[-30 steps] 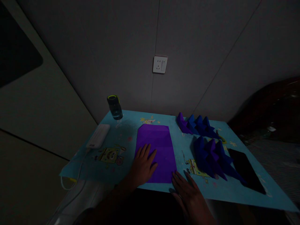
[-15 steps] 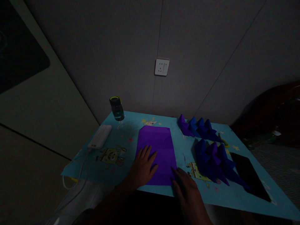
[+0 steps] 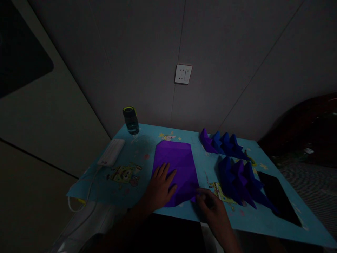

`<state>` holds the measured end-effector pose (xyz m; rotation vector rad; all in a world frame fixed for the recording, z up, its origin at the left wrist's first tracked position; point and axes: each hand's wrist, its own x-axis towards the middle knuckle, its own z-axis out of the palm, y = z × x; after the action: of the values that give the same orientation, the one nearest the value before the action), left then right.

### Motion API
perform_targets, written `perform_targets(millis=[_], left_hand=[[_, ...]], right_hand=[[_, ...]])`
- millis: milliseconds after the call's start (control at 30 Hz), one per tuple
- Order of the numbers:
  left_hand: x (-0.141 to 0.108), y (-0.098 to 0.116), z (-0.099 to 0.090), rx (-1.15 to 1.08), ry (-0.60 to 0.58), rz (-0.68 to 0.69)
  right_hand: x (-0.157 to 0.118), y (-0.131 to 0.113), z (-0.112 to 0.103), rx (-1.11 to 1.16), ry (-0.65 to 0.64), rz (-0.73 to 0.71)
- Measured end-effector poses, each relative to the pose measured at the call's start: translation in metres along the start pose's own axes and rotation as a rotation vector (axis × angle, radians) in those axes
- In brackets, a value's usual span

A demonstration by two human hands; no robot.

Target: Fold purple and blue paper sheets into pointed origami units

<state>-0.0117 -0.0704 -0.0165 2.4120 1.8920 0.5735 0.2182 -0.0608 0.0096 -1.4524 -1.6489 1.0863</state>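
Observation:
A creased purple paper sheet [image 3: 179, 158] lies on the blue cartoon-patterned table cover [image 3: 147, 140], its two far corners cut or folded in. My left hand [image 3: 160, 188] rests flat on the sheet's left part with the fingers spread. At the near right corner, my right hand [image 3: 210, 205] has its thumb and forefinger pinched on the paper, which is slightly lifted there. Folded paper boats stand to the right: a far row [image 3: 222, 144] of purple and blue ones, and a nearer group [image 3: 240, 179] of dark blue and purple ones.
A dark bottle [image 3: 131, 121] with a yellow-green rim stands at the back left. In front of it lies a white power bank [image 3: 112, 153] with a cable [image 3: 89, 191]. A black tablet-like slab [image 3: 279, 198] lies at the right. The wall with a socket [image 3: 183, 74] rises behind.
My right hand has gone from lying with its fingers extended by the sheet's corner to pinching it, and that corner has lifted. My left hand stays flat on the paper.

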Motion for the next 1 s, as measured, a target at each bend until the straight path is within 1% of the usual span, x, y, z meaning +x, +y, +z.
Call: perform_targets(millis=[100,267,367,433,467,533,600,633,667,733,867,933,1000], left_hand=[[0.0,0.0,0.001,-0.003,-0.001,-0.002],[0.0,-0.001,0.001,-0.002,0.012,0.014],[0.0,-0.001,0.0,0.005,0.007,0.023],[0.0,-0.001,0.0,0.007,0.006,0.022],[0.0,-0.001,0.001,0.007,0.008,0.019],[0.0,-0.001,0.002,0.004,0.01,0.015],[-0.001,-0.001,0.002,0.001,0.007,0.011],[-0.001,-0.001,0.002,-0.001,0.004,0.008],[-0.001,0.0,0.001,-0.004,0.0,0.004],[-0.001,0.0,0.0,-0.009,-0.008,-0.003],[-0.002,-0.001,-0.002,-0.035,0.008,-0.019],[-0.002,-0.002,-0.001,-0.048,0.02,-0.025],[-0.003,-0.003,-0.001,-0.056,0.022,-0.032]], right_hand=[[0.001,0.002,-0.005,-0.132,-0.056,-0.027],[-0.002,0.0,-0.004,-0.525,-0.233,-0.005],[-0.003,-0.005,-0.006,-0.715,-0.241,0.022],[-0.001,-0.012,-0.011,-0.729,-0.221,0.007],[0.003,-0.018,-0.013,-0.693,-0.215,-0.03],[0.016,-0.032,-0.014,-0.566,-0.22,-0.166],[0.041,-0.049,-0.008,-0.468,-0.222,-0.3],[0.058,-0.058,0.0,-0.453,-0.22,-0.359],[0.077,-0.067,0.009,-0.465,-0.238,-0.416],[0.119,-0.083,0.034,-0.545,-0.234,-0.476],[0.2,-0.105,0.089,-0.577,-0.271,-0.485],[0.23,-0.11,0.11,-0.597,-0.326,-0.475],[0.25,-0.111,0.124,-0.62,-0.405,-0.461]])
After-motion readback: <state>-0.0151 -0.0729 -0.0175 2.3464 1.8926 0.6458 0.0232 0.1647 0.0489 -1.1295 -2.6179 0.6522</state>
